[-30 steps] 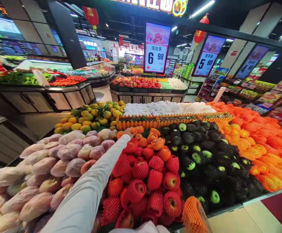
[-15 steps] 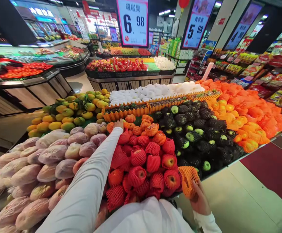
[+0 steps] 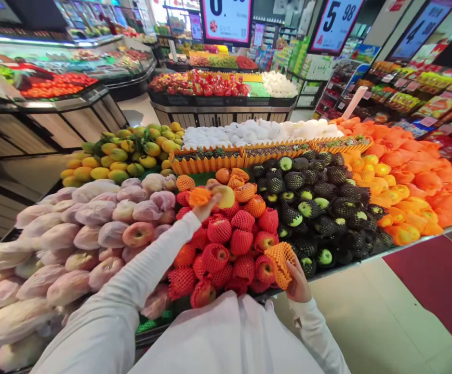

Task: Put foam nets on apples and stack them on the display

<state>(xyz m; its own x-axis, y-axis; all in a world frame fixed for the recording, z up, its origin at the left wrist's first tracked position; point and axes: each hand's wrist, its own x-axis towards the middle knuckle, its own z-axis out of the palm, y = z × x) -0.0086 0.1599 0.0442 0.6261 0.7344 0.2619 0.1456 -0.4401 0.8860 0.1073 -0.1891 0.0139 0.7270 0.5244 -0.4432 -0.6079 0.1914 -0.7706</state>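
My left hand (image 3: 205,209) is closed over the back of the apple pile, gripping a pale yellow apple (image 3: 226,197). An orange foam net (image 3: 200,197) bunches at its fingers on the other side. Below them lie apples in red foam nets (image 3: 218,229), and a few in orange nets (image 3: 245,192) sit behind. At the pile's front right corner, my right hand (image 3: 299,280) pinches another orange foam net (image 3: 280,264) by its side. That net flares wide; whether anything is inside it I cannot tell.
Wrapped pinkish fruit (image 3: 60,238) lies to the left, mangoes (image 3: 120,156) behind it. Black-netted green apples (image 3: 307,208) and orange-netted fruit (image 3: 409,171) fill the right. An orange picket-edged divider (image 3: 206,162) crosses the back. Price screens (image 3: 335,23) hang overhead.
My left hand has drawn back from the rear of the pile, now with the yellow apple and an orange net. My right hand has moved up and left with its net. The view has shifted.
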